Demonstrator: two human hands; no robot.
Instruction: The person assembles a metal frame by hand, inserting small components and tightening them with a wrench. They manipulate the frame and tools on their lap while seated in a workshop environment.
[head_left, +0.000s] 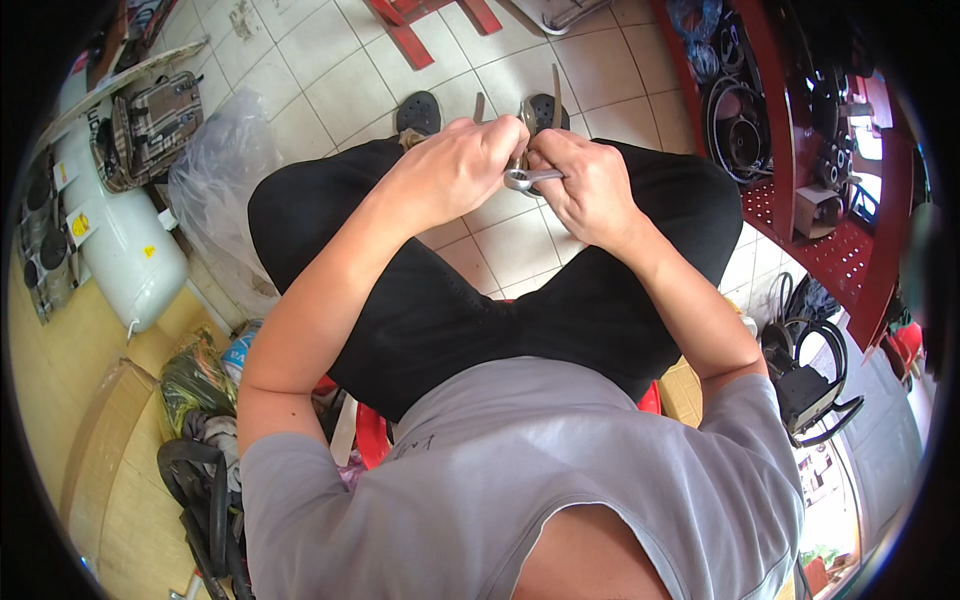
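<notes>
My left hand (455,170) is closed in front of me, between my knees, with its fingers curled round a part I cannot make out. My right hand (588,188) is closed on a silver ring-ended wrench (542,175). The wrench's ring end points left, next to the left hand's fingers. Beyond the knuckles a long thin metal strip (556,92) and a shorter metal piece (479,106) stick out. The hands hide how these join and whether the ring sits on a nut.
Past my feet a red metal frame (408,40) stands on the tiled floor. A red shelf rack (822,262) with coiled hoses is on the right. A white tank (135,245), a plaid bag (165,120) and clear plastic sheeting (222,165) lie left.
</notes>
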